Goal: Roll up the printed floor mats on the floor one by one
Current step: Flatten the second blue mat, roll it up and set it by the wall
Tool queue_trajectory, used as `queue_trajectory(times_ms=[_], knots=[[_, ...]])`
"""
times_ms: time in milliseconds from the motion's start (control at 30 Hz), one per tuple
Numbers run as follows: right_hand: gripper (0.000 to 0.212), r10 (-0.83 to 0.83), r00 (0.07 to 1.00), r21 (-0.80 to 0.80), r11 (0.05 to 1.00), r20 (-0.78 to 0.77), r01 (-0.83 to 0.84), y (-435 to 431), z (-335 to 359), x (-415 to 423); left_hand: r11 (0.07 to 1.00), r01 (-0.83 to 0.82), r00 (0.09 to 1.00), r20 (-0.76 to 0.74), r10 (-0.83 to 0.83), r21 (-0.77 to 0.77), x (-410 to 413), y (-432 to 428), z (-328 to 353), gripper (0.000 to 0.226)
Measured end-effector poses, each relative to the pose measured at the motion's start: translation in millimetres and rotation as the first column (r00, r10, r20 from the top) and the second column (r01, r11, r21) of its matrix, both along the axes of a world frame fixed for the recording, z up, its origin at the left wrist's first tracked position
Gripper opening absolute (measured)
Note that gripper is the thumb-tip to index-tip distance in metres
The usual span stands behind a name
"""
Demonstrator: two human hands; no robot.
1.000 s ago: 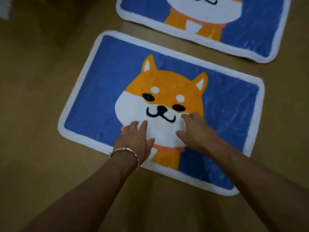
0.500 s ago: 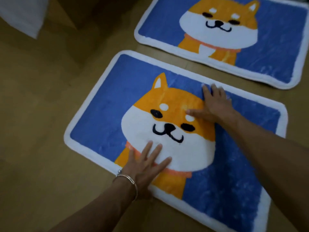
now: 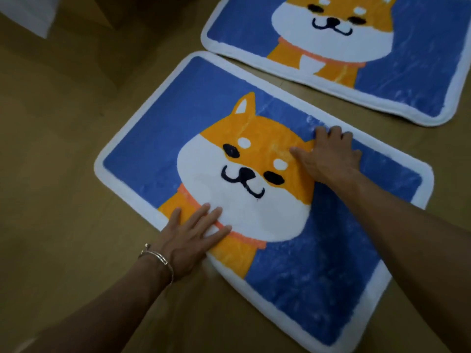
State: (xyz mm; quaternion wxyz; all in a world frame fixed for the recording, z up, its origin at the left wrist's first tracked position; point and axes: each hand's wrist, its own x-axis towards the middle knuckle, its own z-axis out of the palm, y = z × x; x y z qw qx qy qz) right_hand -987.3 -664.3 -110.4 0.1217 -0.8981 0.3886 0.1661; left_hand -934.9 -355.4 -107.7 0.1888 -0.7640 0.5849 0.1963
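Note:
A blue floor mat (image 3: 158, 138) with a white border and an orange-and-white dog print lies flat on the floor in front of me. My left hand (image 3: 190, 238), a bracelet on its wrist, rests palm down with fingers spread on the mat's near edge, over the dog's collar. My right hand (image 3: 328, 154) presses flat on the far part of the mat, covering the dog's right ear. A second mat (image 3: 420, 72) with the same print lies flat beyond the first, partly cut off by the frame's top and right edges.
The floor (image 3: 63, 200) is tan and smooth. A white object (image 3: 28, 14) sits at the top left corner, with a dark shadowed shape (image 3: 122, 19) beside it. A narrow strip of floor separates the two mats.
My hands were close together on the dog's chin. The right hand slid up to the far ear, the left hand down-left to the near edge. The view has come closer to the mat.

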Motion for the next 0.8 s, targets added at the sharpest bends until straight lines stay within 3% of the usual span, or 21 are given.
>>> queue_trajectory(times_ms=[100, 133, 200, 300, 367, 467, 533, 600, 667, 700, 767, 800], knots=[[0.079, -0.022, 1.000, 0.010, 1.000, -0.003, 0.022, 2, 1, -4, 0.972, -0.231, 0.972, 0.046, 0.232, -0.032, 13, 0, 6, 0.067], [0.079, -0.029, 1.000, 0.025, 0.999, 0.002, 0.029, 5, 2, -5, 0.936, -0.352, 0.934, 0.071, 0.349, 0.025, 20, 4, 7, 0.066], [0.078, -0.035, 0.999, 0.056, 0.998, -0.001, 0.035, 12, 4, -7, 0.763, -0.627, 0.778, 0.091, 0.621, 0.157, 31, 11, 10, 0.061], [0.072, -0.041, 0.998, 0.085, 0.995, -0.053, 0.046, 34, 7, -13, 0.546, -0.837, 0.546, -0.005, 0.838, 0.044, 29, 16, 2, 0.055], [0.057, -0.033, 0.994, 0.133, 0.990, -0.107, 0.047, 54, 8, -17, 0.373, -0.926, 0.365, -0.106, 0.925, 0.062, 21, 15, -2, 0.058], [0.037, 0.125, 0.971, 0.211, 0.974, -0.204, -0.081, 78, 8, -27, 0.121, -0.991, 0.113, -0.150, 0.982, 0.048, 15, 16, -2, 0.077], [0.034, 0.156, 0.985, 0.190, 0.972, -0.069, -0.141, 81, 10, -38, -0.020, -1.000, -0.024, -0.162, 0.987, 0.024, 23, 22, -1, 0.092], [0.047, 0.155, 0.987, 0.080, 0.984, 0.040, -0.158, 75, 7, -50, -0.141, -0.989, -0.147, -0.181, 0.972, 0.051, 39, 37, -9, 0.106], [0.067, 0.063, 0.992, 0.094, 0.993, 0.110, -0.074, 68, 2, -57, -0.244, -0.968, -0.252, -0.227, 0.941, 0.066, 56, 49, -14, 0.109], [0.076, -0.032, 0.992, 0.166, 0.986, 0.120, 0.011, 66, 3, -57, -0.265, -0.963, -0.270, -0.260, 0.927, 0.053, 62, 51, -15, 0.096], [0.087, -0.208, 0.971, 0.288, 0.943, 0.117, 0.167, 63, 6, -55, -0.221, -0.975, -0.222, -0.277, 0.935, 0.034, 65, 40, -10, 0.058], [0.089, -0.276, 0.955, 0.322, 0.919, 0.107, 0.229, 61, 6, -54, -0.180, -0.983, -0.180, -0.277, 0.944, 0.027, 64, 32, -9, 0.051]])
